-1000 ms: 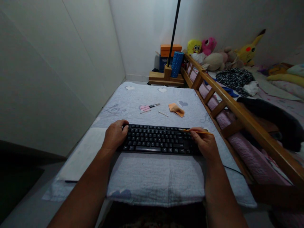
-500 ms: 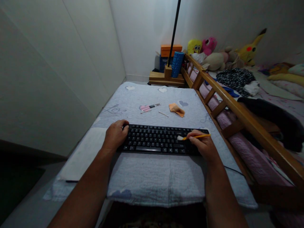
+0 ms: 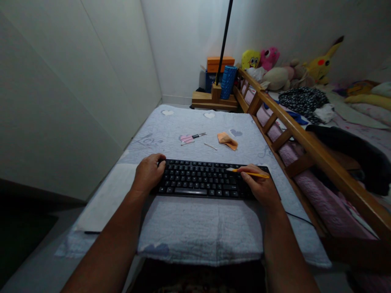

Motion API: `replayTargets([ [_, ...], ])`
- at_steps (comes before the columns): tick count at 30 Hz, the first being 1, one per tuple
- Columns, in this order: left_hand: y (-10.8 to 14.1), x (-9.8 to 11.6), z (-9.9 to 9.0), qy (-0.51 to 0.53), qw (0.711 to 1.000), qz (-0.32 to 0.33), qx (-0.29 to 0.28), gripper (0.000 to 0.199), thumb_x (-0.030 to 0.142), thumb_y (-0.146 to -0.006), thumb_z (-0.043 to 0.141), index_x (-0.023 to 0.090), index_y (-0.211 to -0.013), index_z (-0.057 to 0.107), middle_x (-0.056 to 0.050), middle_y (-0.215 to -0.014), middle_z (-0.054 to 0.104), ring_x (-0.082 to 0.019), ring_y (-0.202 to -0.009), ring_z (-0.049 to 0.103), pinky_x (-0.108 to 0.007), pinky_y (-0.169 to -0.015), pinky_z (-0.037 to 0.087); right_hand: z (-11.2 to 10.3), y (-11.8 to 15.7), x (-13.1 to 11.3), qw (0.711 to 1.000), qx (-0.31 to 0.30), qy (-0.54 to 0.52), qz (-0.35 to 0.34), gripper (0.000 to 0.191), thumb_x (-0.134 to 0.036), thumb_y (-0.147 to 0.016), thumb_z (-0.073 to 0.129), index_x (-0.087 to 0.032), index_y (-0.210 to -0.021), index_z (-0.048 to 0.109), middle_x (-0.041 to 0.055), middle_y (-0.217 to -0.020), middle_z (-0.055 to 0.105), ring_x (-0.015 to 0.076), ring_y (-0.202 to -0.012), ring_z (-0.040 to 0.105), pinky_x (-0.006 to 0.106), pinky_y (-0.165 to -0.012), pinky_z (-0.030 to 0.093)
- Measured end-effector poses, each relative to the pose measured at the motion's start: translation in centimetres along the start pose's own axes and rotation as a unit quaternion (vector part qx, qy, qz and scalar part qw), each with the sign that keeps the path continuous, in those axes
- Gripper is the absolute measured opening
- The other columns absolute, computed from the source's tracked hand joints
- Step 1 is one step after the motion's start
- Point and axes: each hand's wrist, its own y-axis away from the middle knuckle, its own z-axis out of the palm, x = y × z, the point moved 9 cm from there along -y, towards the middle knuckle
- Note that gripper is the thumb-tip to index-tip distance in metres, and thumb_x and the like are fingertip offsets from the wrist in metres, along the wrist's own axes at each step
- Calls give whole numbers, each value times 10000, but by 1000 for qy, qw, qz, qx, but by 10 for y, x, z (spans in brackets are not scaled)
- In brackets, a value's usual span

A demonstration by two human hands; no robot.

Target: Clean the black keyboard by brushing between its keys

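A black keyboard (image 3: 195, 178) lies flat on the cloth-covered table. My left hand (image 3: 149, 173) grips its left end, thumb on top, with the other fingers curled about the edge and partly hidden. Over the keyboard's right side, my right hand (image 3: 259, 185) pinches a small brush (image 3: 255, 175) with a yellow handle. Its pale bristles point left and rest at the upper right keys. Beyond the keyboard lie an orange cloth (image 3: 227, 141), a cotton swab (image 3: 210, 146) and a small tool with a dark collar (image 3: 195, 136).
The table wears a pale blue quilted cloth (image 3: 189, 219). A wooden bed rail (image 3: 293, 126) runs along the right, with plush toys and clothes behind it. At the far end stand a black pole (image 3: 224, 42) and a blue roller (image 3: 228, 82). A cable (image 3: 299, 219) trails right.
My right hand has shifted the brush slightly away from me, its bristles going from the middle rows to the upper keys. My left hand and the keyboard stay put.
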Motion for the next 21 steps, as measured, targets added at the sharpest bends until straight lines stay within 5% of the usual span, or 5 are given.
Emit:
replayTargets([
  [13,0,0,0,-3,1000,-4,0,365,296,-881,475,169,-1097,739,-124,-1166,759,-292,-1117,691,-404,-1008,513,0,2,7,998,-25,-42,43,166,-293,-739,580,-226,-631,688,20,-654,630,215,-678,593,343,-662,433],
  [21,-1,-1,1,-4,1000,-1,-2,379,298,-881,470,156,-1112,736,-129,-1172,757,-294,-1125,687,-404,-1017,504,-8,6,17,997,9,-62,47,169,-309,-813,600,-227,-742,729,17,-712,644,219,-731,603,349,-700,442],
])
